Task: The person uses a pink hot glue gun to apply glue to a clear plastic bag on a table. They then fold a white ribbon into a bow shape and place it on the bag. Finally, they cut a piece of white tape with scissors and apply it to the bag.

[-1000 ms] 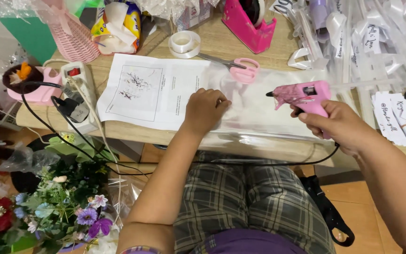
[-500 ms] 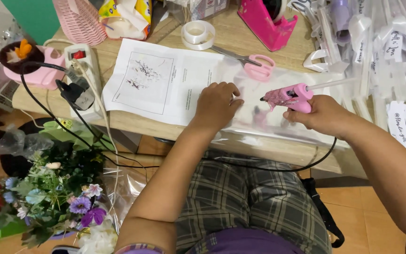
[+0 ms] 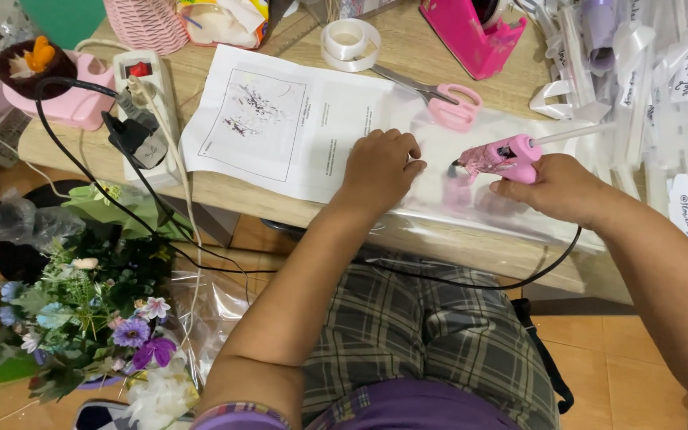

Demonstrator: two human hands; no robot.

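While my right hand (image 3: 555, 187) keeps its grip clenched around one pink glue gun (image 3: 499, 158), my left hand (image 3: 380, 167), grasping nothing, presses flat on one clear plastic sheet (image 3: 471, 203) at the counter's (image 3: 224, 191) near edge. One pair of pink scissors (image 3: 443, 102) and one tape roll (image 3: 349, 44) lie farther off. The gun is glossy, nozzle pointing left over the sheet.

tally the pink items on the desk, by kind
Glue gun: 1, in the right hand
Scissors: 1
Tape dispenser: 1
Basket: 1
Pink tray: 1
Total: 5
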